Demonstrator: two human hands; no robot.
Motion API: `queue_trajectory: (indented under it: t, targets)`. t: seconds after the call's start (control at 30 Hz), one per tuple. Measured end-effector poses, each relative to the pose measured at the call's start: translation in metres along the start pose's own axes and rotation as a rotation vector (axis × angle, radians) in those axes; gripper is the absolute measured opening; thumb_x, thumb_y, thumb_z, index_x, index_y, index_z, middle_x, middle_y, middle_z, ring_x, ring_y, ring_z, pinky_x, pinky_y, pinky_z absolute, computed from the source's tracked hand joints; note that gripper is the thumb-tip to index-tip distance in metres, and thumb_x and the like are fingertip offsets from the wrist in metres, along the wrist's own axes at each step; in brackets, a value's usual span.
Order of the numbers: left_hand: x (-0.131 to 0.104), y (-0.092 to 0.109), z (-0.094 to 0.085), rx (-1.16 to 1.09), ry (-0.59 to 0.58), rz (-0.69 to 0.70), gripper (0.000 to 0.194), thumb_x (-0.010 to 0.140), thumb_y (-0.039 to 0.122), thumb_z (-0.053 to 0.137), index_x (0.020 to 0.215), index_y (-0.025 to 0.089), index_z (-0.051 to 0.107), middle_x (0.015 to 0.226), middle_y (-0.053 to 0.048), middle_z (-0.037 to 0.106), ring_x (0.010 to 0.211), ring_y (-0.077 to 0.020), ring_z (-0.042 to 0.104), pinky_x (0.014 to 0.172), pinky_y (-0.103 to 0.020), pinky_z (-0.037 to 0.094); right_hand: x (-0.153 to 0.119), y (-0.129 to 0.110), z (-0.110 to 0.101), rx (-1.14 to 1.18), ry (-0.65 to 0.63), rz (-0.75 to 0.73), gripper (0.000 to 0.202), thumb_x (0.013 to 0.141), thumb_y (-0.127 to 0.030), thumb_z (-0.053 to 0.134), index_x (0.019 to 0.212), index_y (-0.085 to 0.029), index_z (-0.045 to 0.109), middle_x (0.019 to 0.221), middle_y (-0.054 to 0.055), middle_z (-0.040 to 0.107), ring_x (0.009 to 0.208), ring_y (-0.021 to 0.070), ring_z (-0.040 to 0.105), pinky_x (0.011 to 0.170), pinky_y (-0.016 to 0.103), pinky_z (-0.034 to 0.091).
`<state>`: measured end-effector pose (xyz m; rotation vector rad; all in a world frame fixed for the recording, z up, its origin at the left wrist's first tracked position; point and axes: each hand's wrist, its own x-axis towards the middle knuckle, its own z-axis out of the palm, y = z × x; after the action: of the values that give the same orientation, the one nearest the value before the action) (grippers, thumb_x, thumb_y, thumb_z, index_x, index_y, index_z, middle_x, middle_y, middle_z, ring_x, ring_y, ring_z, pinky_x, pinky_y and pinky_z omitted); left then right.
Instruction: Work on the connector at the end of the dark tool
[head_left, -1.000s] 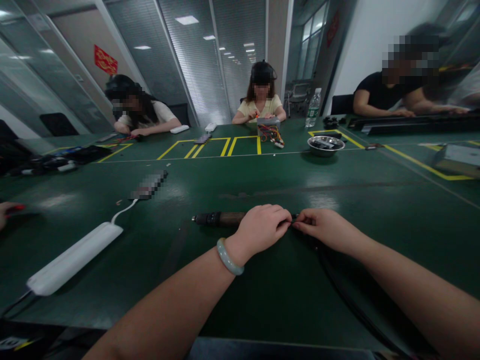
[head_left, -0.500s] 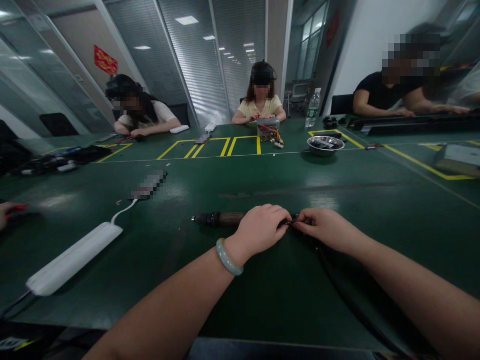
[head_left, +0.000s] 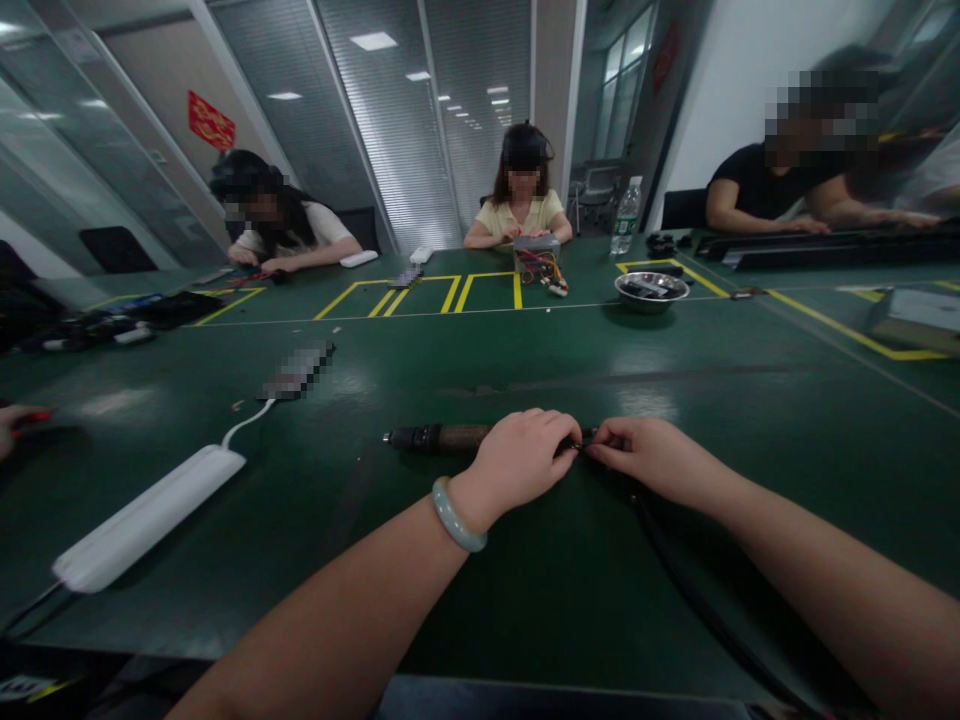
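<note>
A pen-shaped electric screwdriver [head_left: 459,438], black with a brown grip, lies on the green table with its metal tip to the left. My left hand [head_left: 529,455], a pale bangle at its wrist, is closed over the tool's rear part and hides it. Close beside it, my right hand [head_left: 649,455] pinches the dark end of a cord at the back of the screwdriver. What exactly sits between the fingertips is too small to make out. The black cable [head_left: 686,590] runs from below my right hand toward the table's front edge.
On the left lie a white power strip [head_left: 154,515] and a phone [head_left: 298,370] on a white cord. Another person's hand [head_left: 11,428] holds something red at the left edge. A metal bowl [head_left: 651,290] and a water bottle [head_left: 625,218] stand farther back. Several people sit around the table.
</note>
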<state>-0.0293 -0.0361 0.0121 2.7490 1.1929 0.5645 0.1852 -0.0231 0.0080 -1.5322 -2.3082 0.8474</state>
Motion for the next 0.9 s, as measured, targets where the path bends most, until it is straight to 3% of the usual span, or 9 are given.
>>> queue_trajectory:
  t: [0.9]
  targets:
    - [-0.0001,0.0,-0.0002,0.042,-0.015,0.004,0.013,0.092,0.027,0.052,0.103,0.022,0.056,0.101,0.0,0.062,0.092,-0.0161,0.059,0.082,-0.032,0.047,-0.0001,-0.0002,-0.0008,0.007,-0.006,0.003,0.028,0.086,-0.049,0.054,0.088,-0.025,0.067,0.079,0.0,0.069,0.067,0.0171,0.061,0.056,0.026,0.04]
